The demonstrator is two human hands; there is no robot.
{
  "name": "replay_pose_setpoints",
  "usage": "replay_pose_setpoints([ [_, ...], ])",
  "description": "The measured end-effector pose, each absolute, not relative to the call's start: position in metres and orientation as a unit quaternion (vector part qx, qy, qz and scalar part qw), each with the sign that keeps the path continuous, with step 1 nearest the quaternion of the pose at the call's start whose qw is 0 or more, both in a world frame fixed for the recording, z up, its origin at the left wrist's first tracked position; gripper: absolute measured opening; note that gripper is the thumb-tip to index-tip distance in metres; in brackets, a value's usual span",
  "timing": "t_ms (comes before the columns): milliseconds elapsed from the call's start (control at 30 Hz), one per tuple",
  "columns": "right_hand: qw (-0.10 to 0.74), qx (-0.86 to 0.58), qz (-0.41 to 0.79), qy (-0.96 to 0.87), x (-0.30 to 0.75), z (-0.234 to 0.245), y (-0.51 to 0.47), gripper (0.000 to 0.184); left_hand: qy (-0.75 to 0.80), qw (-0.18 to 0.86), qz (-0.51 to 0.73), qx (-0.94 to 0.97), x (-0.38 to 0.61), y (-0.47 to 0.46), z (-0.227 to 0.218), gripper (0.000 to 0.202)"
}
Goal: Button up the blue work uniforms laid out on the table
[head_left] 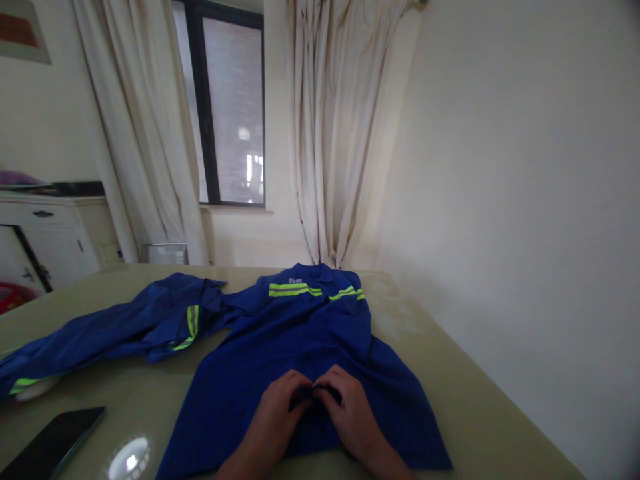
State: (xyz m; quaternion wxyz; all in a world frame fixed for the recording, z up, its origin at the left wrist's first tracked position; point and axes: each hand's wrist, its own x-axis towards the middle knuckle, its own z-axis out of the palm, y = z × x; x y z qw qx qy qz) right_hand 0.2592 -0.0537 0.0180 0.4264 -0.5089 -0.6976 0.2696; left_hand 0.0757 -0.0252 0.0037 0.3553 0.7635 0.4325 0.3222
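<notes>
A blue work jacket [235, 383] with yellow-green reflective stripes lies spread out, its collar at the far side and its hem close to me. Over its lower middle, my left hand [283, 407] and my right hand [345, 407] meet fingertip to fingertip. Each one pinches the dark blue fabric along the front, thumbs and fingers closed. Whatever small part of the jacket sits between the fingertips is hidden by them.
Blue trousers [125, 330] with reflective bands stretch along the left of the table [410, 353]. A dark phone [55, 443] lies at the near left. A wall [525, 200] borders the right side; a white cabinet [55, 233] and curtains [340, 133] stand beyond.
</notes>
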Motion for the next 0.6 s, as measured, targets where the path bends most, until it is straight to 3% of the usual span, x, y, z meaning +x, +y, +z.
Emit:
replay_pose_setpoints([
  [600, 0.423, -0.51, 0.281, -0.694, 0.2599, 0.0156, -0.0541, 0.006, 0.41, 0.349, 0.348, 0.768, 0.0714, -0.022, 0.0038, 0.024],
])
